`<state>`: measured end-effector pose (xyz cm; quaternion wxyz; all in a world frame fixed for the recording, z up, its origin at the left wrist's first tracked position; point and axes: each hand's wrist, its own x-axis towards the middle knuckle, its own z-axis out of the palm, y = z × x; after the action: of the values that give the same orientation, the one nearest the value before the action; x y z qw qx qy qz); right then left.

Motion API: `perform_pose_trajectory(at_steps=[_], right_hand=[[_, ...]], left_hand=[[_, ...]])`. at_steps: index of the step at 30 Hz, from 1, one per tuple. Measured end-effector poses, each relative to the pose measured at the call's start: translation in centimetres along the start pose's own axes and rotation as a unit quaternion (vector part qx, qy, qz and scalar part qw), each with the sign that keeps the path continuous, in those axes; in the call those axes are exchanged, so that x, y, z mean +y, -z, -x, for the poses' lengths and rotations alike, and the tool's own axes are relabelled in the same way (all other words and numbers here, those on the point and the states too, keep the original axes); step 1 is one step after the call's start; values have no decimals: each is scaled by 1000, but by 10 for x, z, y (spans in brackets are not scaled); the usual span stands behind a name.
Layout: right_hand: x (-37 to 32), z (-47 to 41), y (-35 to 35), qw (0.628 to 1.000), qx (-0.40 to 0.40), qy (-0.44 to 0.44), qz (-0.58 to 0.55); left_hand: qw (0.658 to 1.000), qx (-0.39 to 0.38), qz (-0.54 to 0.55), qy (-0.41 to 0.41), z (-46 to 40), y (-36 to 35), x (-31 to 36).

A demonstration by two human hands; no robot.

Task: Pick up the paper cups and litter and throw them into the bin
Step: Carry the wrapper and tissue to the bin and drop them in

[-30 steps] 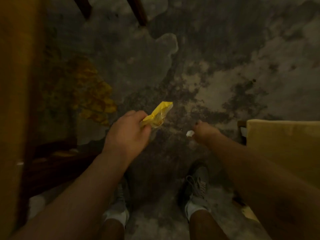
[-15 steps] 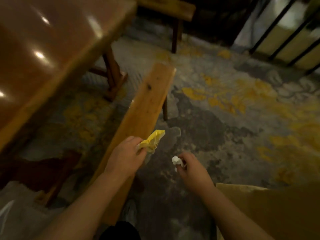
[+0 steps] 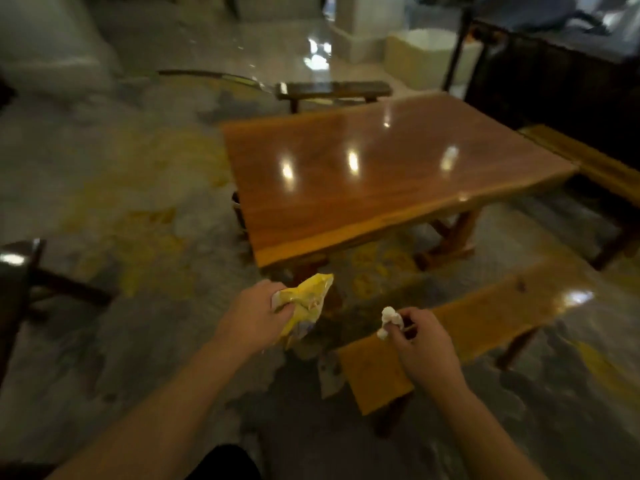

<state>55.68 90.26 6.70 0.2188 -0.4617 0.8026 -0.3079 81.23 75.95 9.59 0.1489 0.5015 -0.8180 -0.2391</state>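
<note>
My left hand (image 3: 254, 315) is closed around a crumpled yellow wrapper (image 3: 306, 303) that sticks out to the right of the fingers. My right hand (image 3: 420, 344) pinches a small white scrap of crumpled paper (image 3: 388, 322) between fingertips, held over the near end of a wooden bench (image 3: 485, 317). Both hands hover at waist height in front of me. A pale round bin-like container (image 3: 427, 53) stands far back by a white pillar. No paper cups are in view.
A glossy wooden table (image 3: 381, 174) stands ahead, with benches on its near, right (image 3: 595, 168) and far (image 3: 332, 90) sides. A dark chair (image 3: 20, 271) is at the left edge. Open mottled grey and yellow floor (image 3: 121, 202) lies to the left.
The view has swung up from the floor at my feet to the table and room. Both hands keep hold of the wrapper and the paper scrap.
</note>
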Motion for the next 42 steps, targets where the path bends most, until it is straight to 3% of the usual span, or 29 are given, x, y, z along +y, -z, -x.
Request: perform_pose_trajectory(at_steps=[6,17,24,32,42], right_hand=[[-118,-24,-84,991,-76,106,17],[-362,-91,-294,961,-193,182,79],[-486,-145,-379,964,-180,182,71],[-550,-235,-452,974,-152,158,53],[-655,-442,-578,975,-167,144,-23]], left_hand=[[989,106,31,98,40,100,-113],[956,173,69,227,33,247,-367],[966,122,84,214,-39,352,-479],[978,102,62,171,-151,411,-563],[967,101,61,226,-346,457,-679]])
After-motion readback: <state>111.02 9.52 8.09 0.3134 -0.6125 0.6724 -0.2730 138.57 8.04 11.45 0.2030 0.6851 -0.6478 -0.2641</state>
